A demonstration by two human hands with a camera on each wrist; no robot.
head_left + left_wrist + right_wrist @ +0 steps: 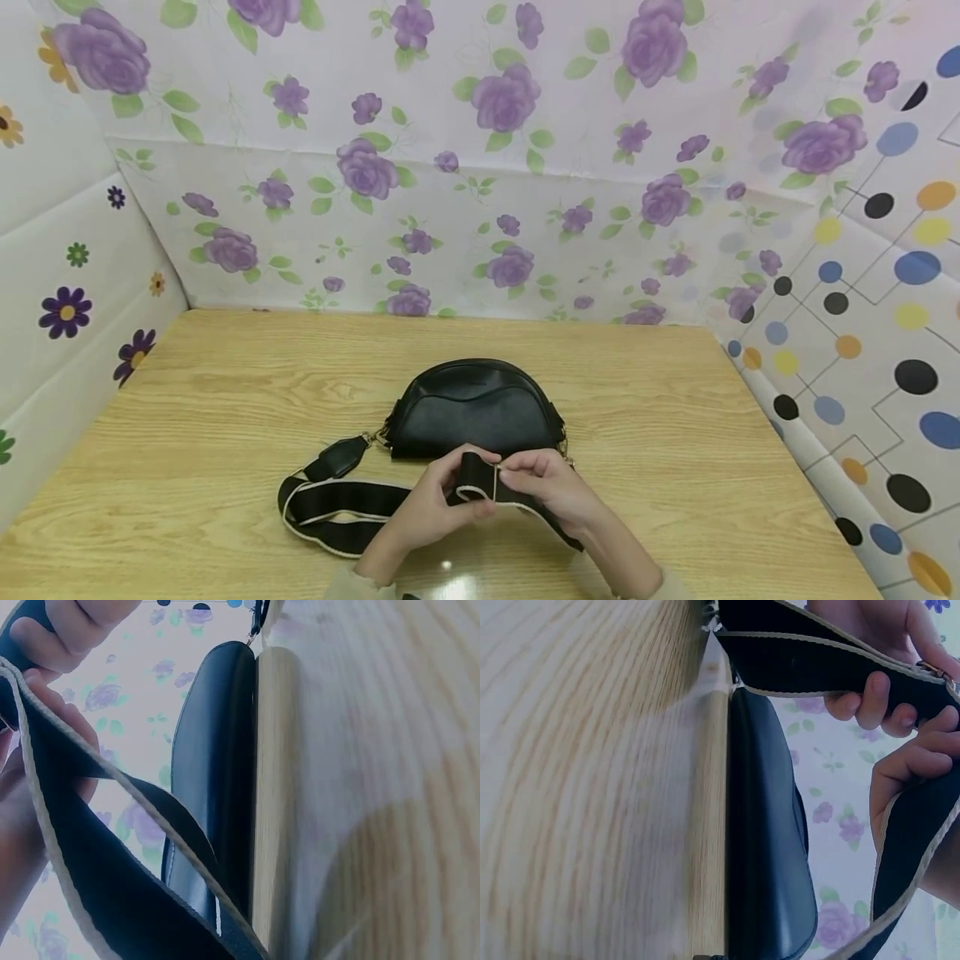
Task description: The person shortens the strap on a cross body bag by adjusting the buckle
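Observation:
A black half-moon shoulder bag [472, 421] stands on the table, just beyond both hands. Its wide black strap [348, 500] with cream edging loops out from the bag's left end and runs through the hands. My left hand [438, 498] holds a folded loop of strap between thumb and fingers. The right hand [558, 492] pinches the strap beside a thin gold slider buckle [496, 482]. In the right wrist view the buckle [932, 670] shows at the strap's edge, near the left fingers. Past the right hand, the strap hangs down to the right.
The wood-grain table [225, 400] spreads around the bag. Flowered sheeting [450, 208] closes off the back, with a dotted sheet [862, 333] at the right. A gold clasp [375, 437] and leather tab [337, 458] join strap and bag at the left.

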